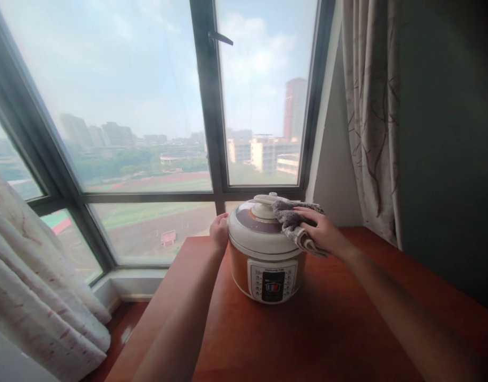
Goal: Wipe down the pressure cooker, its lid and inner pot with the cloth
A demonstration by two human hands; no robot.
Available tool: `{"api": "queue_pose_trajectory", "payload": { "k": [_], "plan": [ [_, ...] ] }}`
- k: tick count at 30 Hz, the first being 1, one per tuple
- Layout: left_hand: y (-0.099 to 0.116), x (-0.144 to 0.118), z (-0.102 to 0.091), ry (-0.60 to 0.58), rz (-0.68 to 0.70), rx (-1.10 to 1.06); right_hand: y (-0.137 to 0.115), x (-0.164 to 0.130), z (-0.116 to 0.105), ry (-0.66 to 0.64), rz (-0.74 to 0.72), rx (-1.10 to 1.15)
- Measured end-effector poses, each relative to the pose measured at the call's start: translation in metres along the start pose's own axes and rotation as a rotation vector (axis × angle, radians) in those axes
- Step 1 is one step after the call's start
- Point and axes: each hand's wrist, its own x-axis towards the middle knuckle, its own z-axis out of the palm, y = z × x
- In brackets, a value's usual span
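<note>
- A large window (148, 106) with a dark frame fills the far side of the scene, showing hazy sky, buildings and a sports field outside; a handle sits high on the middle upright.
- Patterned curtains hang at both sides: one (371, 116) at the far right beside a dark wall, another (32, 286) bunched at the near left.
- A reddish-brown wooden bench (327, 329) runs from the near edge to the wall under the window, its left edge falling away to the floor.
- A cream and orange electric cooker (265, 249) stands upright on the bench, toward the far end and close to the window, with its control panel facing near and its lid shut, a knob on top.
- A grey-purple cloth (293, 223) lies draped over the right part of the cooker's lid, reaching from the knob down over the right rim.
- The right hand (323, 231) lies on top of the cloth, fingers curled and pressing it onto the lid; the forearm stretches back to the near right.
- The left hand (219, 229) rests against the left side of the cooker at the lid's rim, fingers loosely curled against it; whether it grips or only steadies cannot be told.
- The two hands are apart, one on each side of the cooker.
</note>
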Motion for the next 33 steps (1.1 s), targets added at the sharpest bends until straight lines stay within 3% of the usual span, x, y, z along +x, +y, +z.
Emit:
{"api": "queue_pose_trajectory", "payload": {
  "k": [9,16,20,23,28,33],
  "plan": [
    [-0.001,0.001,0.000,-0.007,-0.013,-0.016,0.018,0.047,-0.002,-0.052,0.404,0.456],
    [0.000,-0.001,0.000,-0.004,-0.036,-0.038,0.046,0.069,-0.002,-0.006,0.492,0.415],
    [0.000,-0.001,0.001,-0.004,-0.055,-0.059,0.040,0.089,0.008,-0.136,0.455,0.371],
    [0.000,-0.002,0.003,0.003,-0.079,-0.086,0.029,0.109,0.019,-0.195,0.348,0.319],
    [0.000,-0.002,0.004,-0.016,-0.112,-0.114,0.022,0.138,0.039,-0.240,0.181,0.203],
    [-0.001,0.000,0.002,-0.035,-0.117,-0.117,0.032,0.151,0.047,-0.223,0.147,0.062]
  ]
}}
